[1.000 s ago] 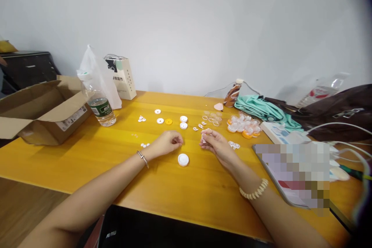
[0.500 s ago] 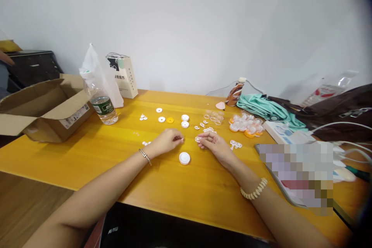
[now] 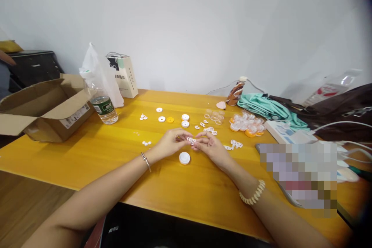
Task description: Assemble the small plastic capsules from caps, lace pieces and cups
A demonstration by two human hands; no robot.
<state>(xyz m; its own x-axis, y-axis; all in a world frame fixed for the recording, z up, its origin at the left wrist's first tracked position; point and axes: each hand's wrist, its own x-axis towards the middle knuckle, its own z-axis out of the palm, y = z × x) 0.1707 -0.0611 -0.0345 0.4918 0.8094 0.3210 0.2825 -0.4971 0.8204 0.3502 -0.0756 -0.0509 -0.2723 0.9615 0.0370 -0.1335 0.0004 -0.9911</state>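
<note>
Over the middle of the table, my left hand [image 3: 173,140] and my right hand [image 3: 211,146] meet at the fingertips around a white perforated plastic piece [image 3: 191,140]. The right thumb and fingers pinch its right side. My left fingers are pinched at its left edge; a tiny white part in them is mostly hidden. Just below stands a round white case [image 3: 184,158] with an orange base. Similar perforated pieces [image 3: 209,129] lie beyond my right hand, and more [image 3: 236,144] to its right. Several small white discs [image 3: 147,143] are left of my left hand.
White rings [image 3: 161,119], a yellow ring [image 3: 170,120] and clear rings [image 3: 214,116] lie farther back. Clear-and-orange cases [image 3: 247,124] cluster at right, near a brown bottle [image 3: 236,91] and a tablet-like device [image 3: 287,193]. A water bottle [image 3: 104,108] and cardboard box [image 3: 58,124] stand left.
My hands have come together: the right hand has brought the perforated piece leftward, and the left hand has moved slightly right to meet it.
</note>
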